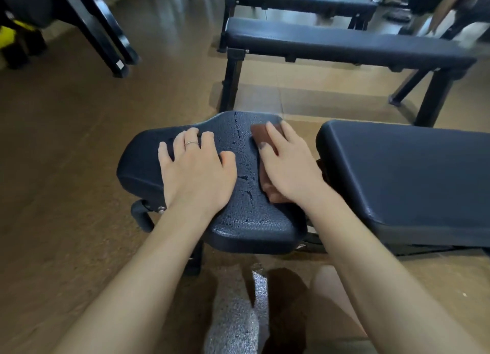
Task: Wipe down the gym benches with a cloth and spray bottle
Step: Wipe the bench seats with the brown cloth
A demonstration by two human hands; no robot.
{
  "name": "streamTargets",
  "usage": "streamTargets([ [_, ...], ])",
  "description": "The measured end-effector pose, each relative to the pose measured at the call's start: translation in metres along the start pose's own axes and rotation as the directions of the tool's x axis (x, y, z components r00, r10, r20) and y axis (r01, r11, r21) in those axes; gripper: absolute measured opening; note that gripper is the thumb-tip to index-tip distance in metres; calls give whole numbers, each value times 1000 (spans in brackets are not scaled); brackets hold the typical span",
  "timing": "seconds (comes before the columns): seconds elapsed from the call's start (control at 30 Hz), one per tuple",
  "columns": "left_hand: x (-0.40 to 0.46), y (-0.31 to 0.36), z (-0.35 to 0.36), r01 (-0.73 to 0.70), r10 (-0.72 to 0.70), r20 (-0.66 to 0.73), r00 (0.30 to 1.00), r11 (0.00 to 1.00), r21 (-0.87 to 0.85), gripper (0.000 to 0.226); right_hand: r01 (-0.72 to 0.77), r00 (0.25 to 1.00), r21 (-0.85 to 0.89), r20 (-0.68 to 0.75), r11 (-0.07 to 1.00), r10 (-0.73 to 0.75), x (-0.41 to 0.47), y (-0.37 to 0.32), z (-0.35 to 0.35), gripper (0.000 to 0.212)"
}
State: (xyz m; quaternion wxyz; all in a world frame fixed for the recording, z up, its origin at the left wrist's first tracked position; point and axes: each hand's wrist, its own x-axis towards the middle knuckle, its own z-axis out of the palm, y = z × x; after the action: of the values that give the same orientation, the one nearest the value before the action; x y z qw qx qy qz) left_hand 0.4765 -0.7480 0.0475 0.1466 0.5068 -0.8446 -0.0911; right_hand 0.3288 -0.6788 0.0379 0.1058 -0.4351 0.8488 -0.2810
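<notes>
A black padded bench seat (238,215) stands in front of me, wet with drops and streaks down its middle. My left hand (196,168) lies flat on the seat's left half with its fingers spread. On the seat's right edge my right hand (289,162) presses a brown cloth (258,134) down with straight fingers. The bench's long back pad (405,178) stretches away to the right. No spray bottle is in view.
Two more flat black benches (344,45) (299,0) stand behind on the brown floor. Black frame legs (106,35) slant at the upper left. A person (450,6) is at the far upper right. My knee (331,295) shows below the bench.
</notes>
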Motion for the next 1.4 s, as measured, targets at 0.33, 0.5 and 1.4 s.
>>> streamTargets([
  [0.33,1,1,3,18,-18,-15,1000,1000,-7,54,3,1000,293,-18,956,3,-21,13,-5,50],
  [0.5,0,0,2,21,-21,-16,1000,1000,-11,54,-58,998,388,25,920,53,45,18,-4,52],
  [1.4,14,-64,-20,73,-87,-137,987,992,-104,53,451,889,-279,225,848,-399,-97,-7,-15,59],
])
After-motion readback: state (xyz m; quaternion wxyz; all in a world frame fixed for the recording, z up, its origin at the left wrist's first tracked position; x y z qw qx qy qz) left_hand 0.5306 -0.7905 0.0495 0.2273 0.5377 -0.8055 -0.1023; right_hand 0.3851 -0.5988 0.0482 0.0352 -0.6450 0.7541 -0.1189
